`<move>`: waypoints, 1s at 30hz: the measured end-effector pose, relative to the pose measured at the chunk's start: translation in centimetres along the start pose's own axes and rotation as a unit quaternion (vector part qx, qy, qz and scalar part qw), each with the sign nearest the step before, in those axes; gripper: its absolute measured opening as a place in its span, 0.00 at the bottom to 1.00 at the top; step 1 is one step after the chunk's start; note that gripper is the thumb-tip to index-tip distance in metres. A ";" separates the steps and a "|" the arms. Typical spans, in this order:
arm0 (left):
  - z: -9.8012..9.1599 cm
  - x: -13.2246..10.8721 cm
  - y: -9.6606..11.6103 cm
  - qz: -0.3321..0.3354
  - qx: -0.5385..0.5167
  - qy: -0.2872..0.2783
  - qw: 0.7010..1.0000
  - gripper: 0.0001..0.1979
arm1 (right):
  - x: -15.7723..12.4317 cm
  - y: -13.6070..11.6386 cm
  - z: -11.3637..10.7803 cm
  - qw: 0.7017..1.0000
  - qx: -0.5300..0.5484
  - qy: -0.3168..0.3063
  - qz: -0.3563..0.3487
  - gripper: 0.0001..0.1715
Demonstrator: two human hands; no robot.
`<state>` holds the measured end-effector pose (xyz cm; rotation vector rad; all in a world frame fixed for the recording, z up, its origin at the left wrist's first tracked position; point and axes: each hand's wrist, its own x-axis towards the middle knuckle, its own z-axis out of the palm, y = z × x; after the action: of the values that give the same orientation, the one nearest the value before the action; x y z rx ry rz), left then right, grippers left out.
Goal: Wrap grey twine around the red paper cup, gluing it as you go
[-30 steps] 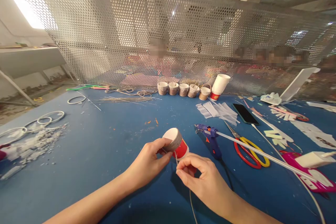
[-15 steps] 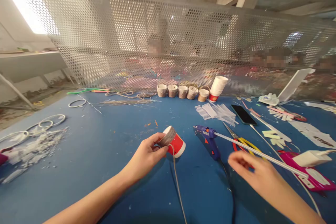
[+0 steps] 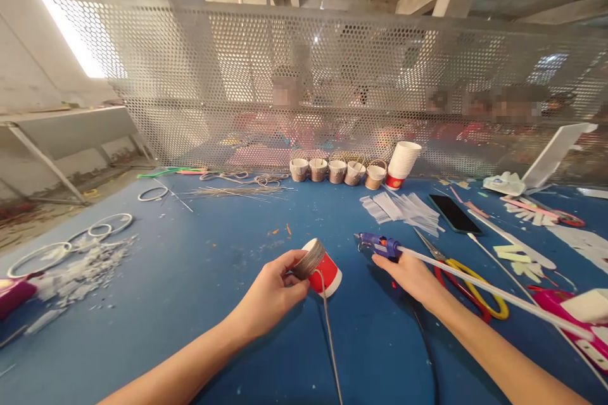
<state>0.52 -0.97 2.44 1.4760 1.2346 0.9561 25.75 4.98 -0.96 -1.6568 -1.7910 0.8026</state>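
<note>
My left hand (image 3: 278,285) is closed on a red and white paper cup (image 3: 327,273), which is tilted above the table. Grey cord (image 3: 311,258) is wound round the cup's upper part, and its loose end (image 3: 331,335) trails down toward me. To the right, my right hand (image 3: 408,275) grips the handle of a blue hot glue gun (image 3: 380,243). A long white glue stick (image 3: 484,288) sticks out of the gun's back. The gun's nozzle points left, toward the cup but apart from it. My right fingers partly hide the handle.
Several small cord-wrapped buckets (image 3: 337,171) and a stack of paper cups (image 3: 403,161) line the back. Plastic strips (image 3: 403,210), a phone (image 3: 455,214) and yellow-red pliers (image 3: 468,278) lie right. Left are white rings (image 3: 109,226) and scraps (image 3: 90,266). A perforated metal screen (image 3: 256,76) stands behind.
My right hand has moved left from beside the glue gun and closed round its handle. The left hand still holds the cup. The view has shifted slightly.
</note>
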 end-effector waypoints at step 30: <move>0.4 -0.2 -0.4 0.041 0.163 0.015 0.986 0.18 | -7.4 -3.6 1.4 0.978 -0.026 -0.014 -0.208 0.13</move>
<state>0.81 -1.27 2.00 1.7832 1.4111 0.8620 22.86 -2.62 0.81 -1.2361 -2.0961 0.5943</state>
